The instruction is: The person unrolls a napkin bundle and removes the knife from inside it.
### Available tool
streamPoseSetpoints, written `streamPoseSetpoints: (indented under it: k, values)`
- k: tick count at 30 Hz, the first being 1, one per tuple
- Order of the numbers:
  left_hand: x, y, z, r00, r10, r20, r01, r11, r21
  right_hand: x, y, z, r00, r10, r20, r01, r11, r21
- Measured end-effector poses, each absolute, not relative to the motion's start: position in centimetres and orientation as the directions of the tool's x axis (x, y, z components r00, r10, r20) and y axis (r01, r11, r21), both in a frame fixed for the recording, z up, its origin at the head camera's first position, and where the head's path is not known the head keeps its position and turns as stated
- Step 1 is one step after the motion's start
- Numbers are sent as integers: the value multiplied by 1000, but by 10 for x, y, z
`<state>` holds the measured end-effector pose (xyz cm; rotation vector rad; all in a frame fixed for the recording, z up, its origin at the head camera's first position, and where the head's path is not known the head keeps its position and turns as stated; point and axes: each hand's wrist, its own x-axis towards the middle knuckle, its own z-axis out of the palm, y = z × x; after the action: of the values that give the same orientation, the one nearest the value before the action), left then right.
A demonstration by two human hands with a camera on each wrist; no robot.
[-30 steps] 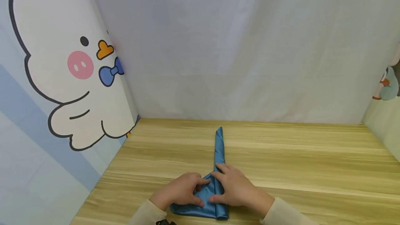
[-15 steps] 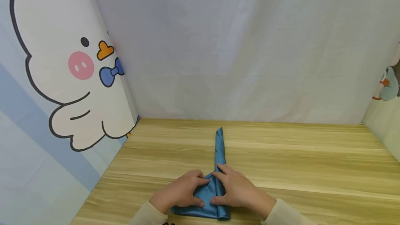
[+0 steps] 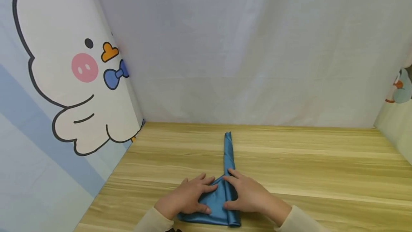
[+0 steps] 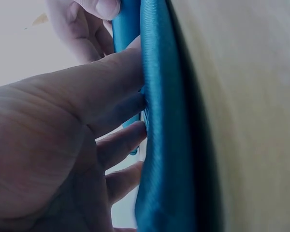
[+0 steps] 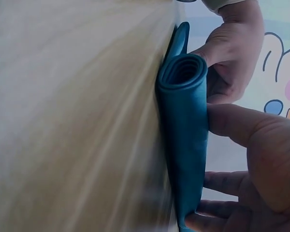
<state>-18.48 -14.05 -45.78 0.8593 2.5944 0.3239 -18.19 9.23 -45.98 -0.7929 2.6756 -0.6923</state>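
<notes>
- I've got the blue cloth (image 3: pixel 215 203) on the wooden table (image 3: pixel 305 167), low in my head view, a flat panel leftward and a narrow roll (image 3: pixel 229 156) along its right side, pointing away from me.
- My right wrist view looks onto the roll's coiled near end.
- Right hand (image 3: pixel 252 194): thumb and fingertips resting against the roll, fingers spread and fairly straight, not wrapped round it.
- Left hand (image 3: pixel 186 196): fingers fanned out, palm down, thumb on the flat panel, index at its slanted upper edge; nothing clamped.
- The two hands sit apart, bare cloth between them.
- Both wrists angle inward from the bottom, out of cream sleeves (image 3: pixel 297 219).
- Behind, a pale curtain (image 3: pixel 244 53).
</notes>
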Motion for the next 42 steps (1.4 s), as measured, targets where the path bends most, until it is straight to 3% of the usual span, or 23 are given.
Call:
streamPoseSetpoints:
  k: [14,28,42]
  values:
    - [-188,-143,-460,-713,639,-286,549,764,339,-179,104,-459,-834,-542,-107,-401,728,-557]
    - [-189,-143,-462,-728,624,-284,535,776,334,-177,115,-455,-832,-550,-72,-401,686,-608]
    - [-187,-144,-460,-727,622,-291,523,776,353,-177,137,-456,-820,-559,-126,-350,663,-662]
